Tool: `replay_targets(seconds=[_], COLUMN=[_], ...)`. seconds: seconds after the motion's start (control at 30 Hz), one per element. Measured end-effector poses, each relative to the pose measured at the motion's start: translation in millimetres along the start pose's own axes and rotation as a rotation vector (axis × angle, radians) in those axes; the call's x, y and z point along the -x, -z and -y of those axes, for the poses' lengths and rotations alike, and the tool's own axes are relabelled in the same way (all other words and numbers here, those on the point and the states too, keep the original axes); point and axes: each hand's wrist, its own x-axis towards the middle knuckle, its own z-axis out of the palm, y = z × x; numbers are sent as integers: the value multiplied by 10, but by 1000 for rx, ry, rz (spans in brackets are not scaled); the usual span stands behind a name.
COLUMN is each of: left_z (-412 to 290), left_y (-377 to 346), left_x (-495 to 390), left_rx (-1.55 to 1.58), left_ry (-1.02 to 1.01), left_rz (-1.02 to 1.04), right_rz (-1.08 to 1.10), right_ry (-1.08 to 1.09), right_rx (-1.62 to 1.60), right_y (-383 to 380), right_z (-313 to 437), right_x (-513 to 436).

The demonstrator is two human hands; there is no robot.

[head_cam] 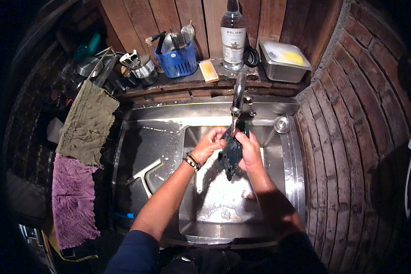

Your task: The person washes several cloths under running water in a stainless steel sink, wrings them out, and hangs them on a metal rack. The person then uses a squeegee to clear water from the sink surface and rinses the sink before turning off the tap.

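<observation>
A wet dark cloth (231,154) hangs between my hands, over the basin of a stainless steel sink (274,191). My left hand (209,145) grips its left edge, and my right hand (249,149) pinches the upper right part with the thumb on top. Water runs from the chrome faucet (239,92) onto the top of the cloth. Below, the basin floor is wet, with some suds and a small brownish thing (248,194) near my right forearm that I cannot make out.
On the drainboard lies a squeegee (144,176). Green (89,125) and purple cloths (74,202) hang at left. The back ledge holds a blue basket of utensils (176,61), a brush (209,71), a bottle (233,41) and a steel container with suds (285,65). A brick wall (342,137) bounds the right.
</observation>
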Motion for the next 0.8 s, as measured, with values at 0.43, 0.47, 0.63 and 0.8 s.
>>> replay_targets(seconds=[0.43,0.47,0.63,0.8], left_z=[165,125,122,274], left_y=[-607,-705,-921,-756], left_x=[197,140,23,-43], left_rx=[1050,1000,662,765], left_ry=[339,331,186,417], left_rz=[-245,-322,-491,-600], right_rz=[-227,-301,-344,-397], right_ry=[-105,-61,384,-59], right_rx=[-237,-19,716,759], right_y=[351,364,395,240], right_z=[-179,-317,-589,-727], right_x=[74,66,-47,-122])
